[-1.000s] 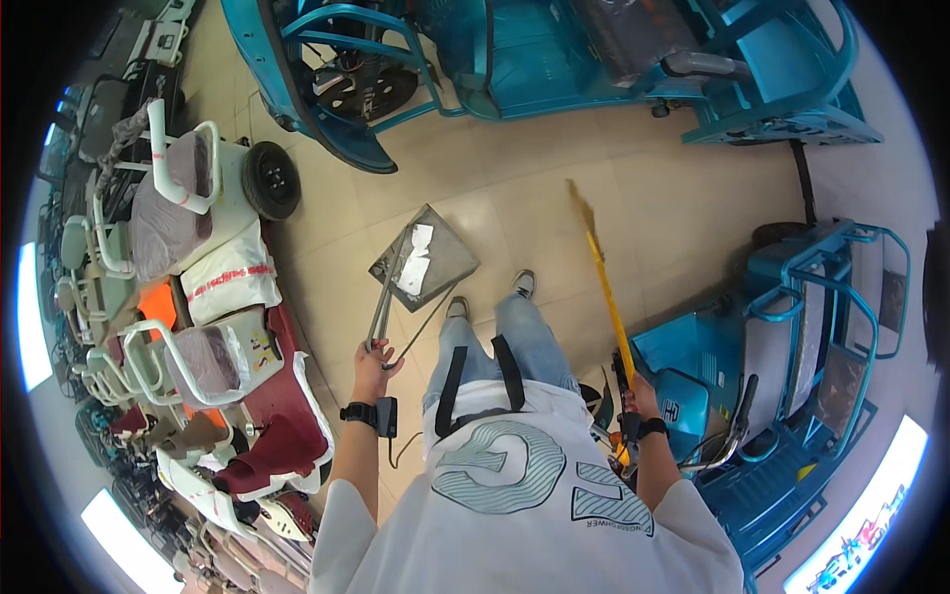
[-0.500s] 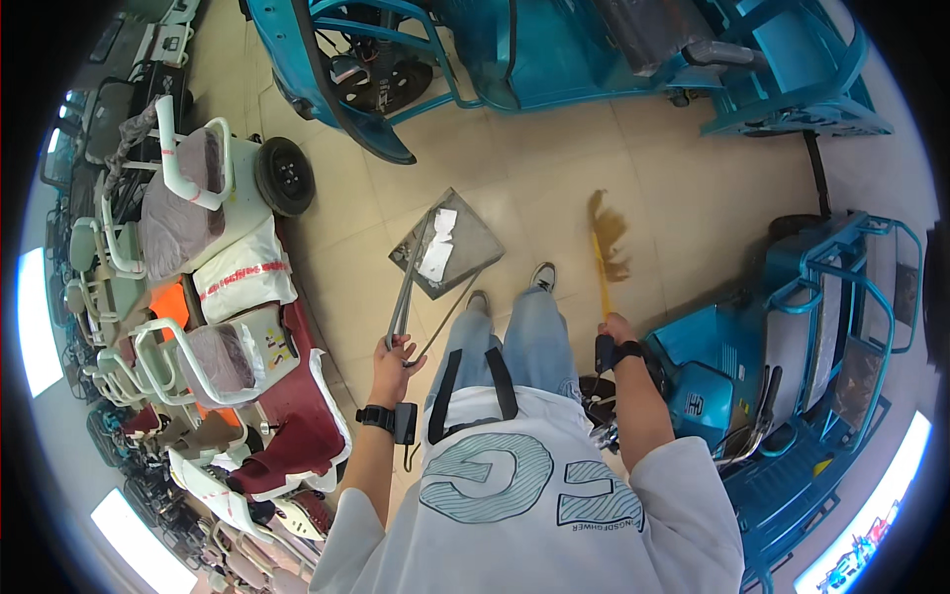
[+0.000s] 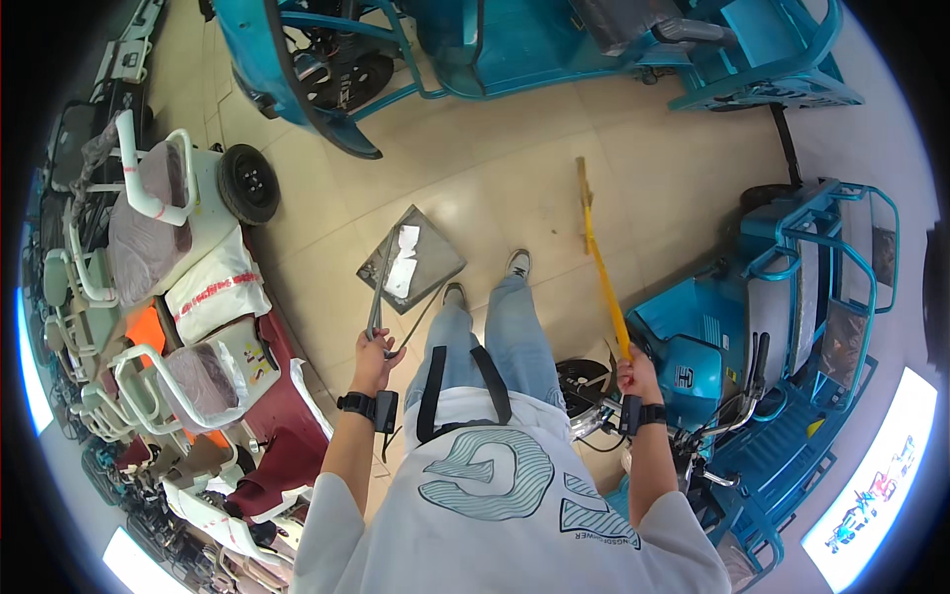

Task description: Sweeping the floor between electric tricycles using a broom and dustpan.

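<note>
My left hand (image 3: 375, 358) is closed around the long grey handle of a dustpan. The square dark dustpan (image 3: 435, 260) is low in front of my left foot, with crumpled white paper (image 3: 403, 262) in it. At my right side, my right hand (image 3: 636, 373) grips the yellow handle of a broom (image 3: 608, 295). The broom reaches away from me over the tiles, its thin brownish head at the far end, seen nearly edge-on. Whether that head touches the floor I cannot tell.
A teal three-wheeler (image 3: 465, 59) stands across the far side. Another teal three-wheeler (image 3: 693, 346) is close by my right arm. Along the left are scooters with plastic-wrapped seats (image 3: 203, 376) and a black wheel (image 3: 247, 184). Beige tiles (image 3: 495, 158) lie between them.
The broom head has gone farther from me and turned from a wide fan to a thin edge. My right hand has drawn back and outward. The dustpan stays in my left hand.
</note>
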Demonstrator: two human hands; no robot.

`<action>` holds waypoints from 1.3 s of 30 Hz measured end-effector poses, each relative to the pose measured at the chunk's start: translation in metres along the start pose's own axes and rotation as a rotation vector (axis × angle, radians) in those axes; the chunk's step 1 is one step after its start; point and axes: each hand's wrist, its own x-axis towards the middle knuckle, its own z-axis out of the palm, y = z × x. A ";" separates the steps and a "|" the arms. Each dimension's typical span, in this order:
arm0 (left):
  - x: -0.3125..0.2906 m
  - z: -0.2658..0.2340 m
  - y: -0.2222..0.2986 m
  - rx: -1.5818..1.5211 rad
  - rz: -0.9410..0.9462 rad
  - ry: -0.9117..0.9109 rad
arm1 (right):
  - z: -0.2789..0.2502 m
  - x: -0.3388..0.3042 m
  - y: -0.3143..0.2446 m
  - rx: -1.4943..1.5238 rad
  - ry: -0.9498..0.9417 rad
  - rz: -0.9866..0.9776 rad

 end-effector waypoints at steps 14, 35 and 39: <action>-0.042 0.044 0.003 0.008 -0.003 0.167 | -0.038 0.180 -0.259 -0.107 0.092 -0.375; 0.000 0.137 0.014 0.069 -0.081 0.133 | -0.040 -0.014 -0.125 -0.171 0.221 -0.456; -0.014 0.145 0.020 0.085 -0.086 0.124 | -0.044 0.072 -0.215 -0.296 0.319 -0.529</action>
